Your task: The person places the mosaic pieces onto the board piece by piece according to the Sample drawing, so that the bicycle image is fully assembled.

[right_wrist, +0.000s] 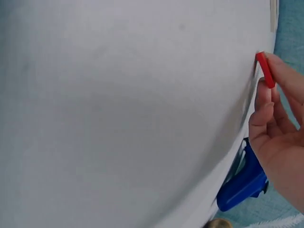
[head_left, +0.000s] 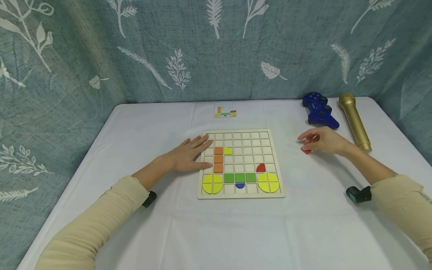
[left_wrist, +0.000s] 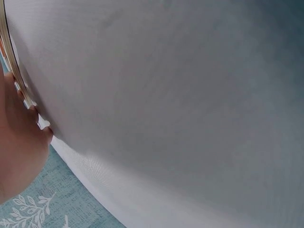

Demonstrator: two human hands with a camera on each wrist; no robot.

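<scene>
A wooden grid board (head_left: 241, 195) lies flat on the table. My left hand (head_left: 189, 154) rests on its left edge, fingers spread. To the right of the board, my right hand (head_left: 325, 141) pinches a small red tile (right_wrist: 265, 70) between thumb and fingers. In the head view the fingers partly cover this tile, so its full shape is hidden. Orange squares (head_left: 218, 159) stand in a column on the grid beside a yellow quarter-circle (head_left: 228, 150). Lower down, green squares (head_left: 239, 177) form a row between two yellow circles (head_left: 207, 179) of quarter pieces. A blue half-circle (head_left: 240, 185) and a red quarter-circle (head_left: 261, 168) are also there.
Behind the board lies a small pattern card (head_left: 225, 110) printed with coloured shapes. A blue game controller (head_left: 318, 109) and a gold microphone (head_left: 355, 122) lie at the back right, close to my right hand. A patterned curtain (head_left: 216, 48) hangs behind the white-covered table.
</scene>
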